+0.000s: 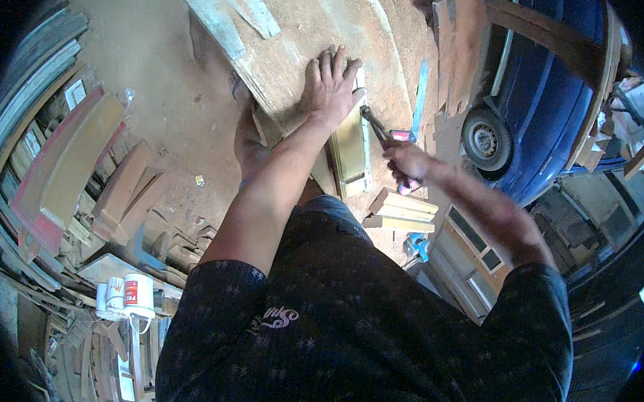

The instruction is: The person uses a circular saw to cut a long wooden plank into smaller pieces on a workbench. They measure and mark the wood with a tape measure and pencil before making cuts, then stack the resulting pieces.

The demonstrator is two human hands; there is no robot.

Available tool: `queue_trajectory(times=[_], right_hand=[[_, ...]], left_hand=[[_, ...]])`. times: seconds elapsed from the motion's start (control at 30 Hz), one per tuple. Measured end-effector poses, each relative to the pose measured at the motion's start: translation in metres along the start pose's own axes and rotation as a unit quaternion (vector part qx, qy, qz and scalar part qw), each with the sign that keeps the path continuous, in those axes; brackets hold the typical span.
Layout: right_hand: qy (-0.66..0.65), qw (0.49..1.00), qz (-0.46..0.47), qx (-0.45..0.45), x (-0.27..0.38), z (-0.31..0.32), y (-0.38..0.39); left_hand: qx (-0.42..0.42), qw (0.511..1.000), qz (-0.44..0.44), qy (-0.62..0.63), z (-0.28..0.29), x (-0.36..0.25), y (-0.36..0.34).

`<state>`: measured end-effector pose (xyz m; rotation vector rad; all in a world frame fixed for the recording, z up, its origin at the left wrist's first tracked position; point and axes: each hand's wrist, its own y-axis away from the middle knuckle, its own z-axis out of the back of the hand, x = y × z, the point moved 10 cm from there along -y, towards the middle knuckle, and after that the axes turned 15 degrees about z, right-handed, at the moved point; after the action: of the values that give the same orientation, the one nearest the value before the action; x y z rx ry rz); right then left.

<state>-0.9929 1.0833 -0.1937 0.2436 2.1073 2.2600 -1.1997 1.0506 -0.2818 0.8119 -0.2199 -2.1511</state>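
My left hand [332,88] lies flat with fingers spread on the far part of a yellowish wooden panel [348,154]. A pale narrow strip [366,143] runs along the panel's right edge. My right hand [407,162] is wrapped round the handle of a hammer [376,128], slightly blurred. The hammer's head is at the strip, just right of and nearer than my left hand; I cannot tell whether it touches. The panel rests on a dusty wooden workbench [292,70].
Short wood blocks [400,212] and a blue power tool [417,247] lie right of my legs. A blue strip [420,99] is on the bench's right. Stacked boards [76,164] and white buckets [139,295] stand left. A blue vehicle [550,76] is at far right.
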Motion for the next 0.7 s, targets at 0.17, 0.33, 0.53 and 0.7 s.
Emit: queue_trajectory(times=[0.17,0.33,0.53,0.7], right_hand=[[-0.004,0.978,0.168,-0.126,-0.065,-0.022,-0.025],[0.046,0.932,0.305,-0.191,-0.078,-0.046,-0.039],[-0.154,0.987,0.035,-0.038,-0.041,-0.024,-0.006],[-0.2,0.949,0.168,-0.174,-0.078,-0.065,-0.042]], left_hand=[[-0.003,1.0,0.014,0.007,-0.003,-0.002,-0.007],[-0.027,1.0,0.003,-0.006,-0.003,-0.001,-0.012],[-0.06,0.997,-0.033,0.027,-0.002,-0.01,-0.002],[-0.069,0.997,-0.027,0.029,-0.007,-0.007,-0.006]])
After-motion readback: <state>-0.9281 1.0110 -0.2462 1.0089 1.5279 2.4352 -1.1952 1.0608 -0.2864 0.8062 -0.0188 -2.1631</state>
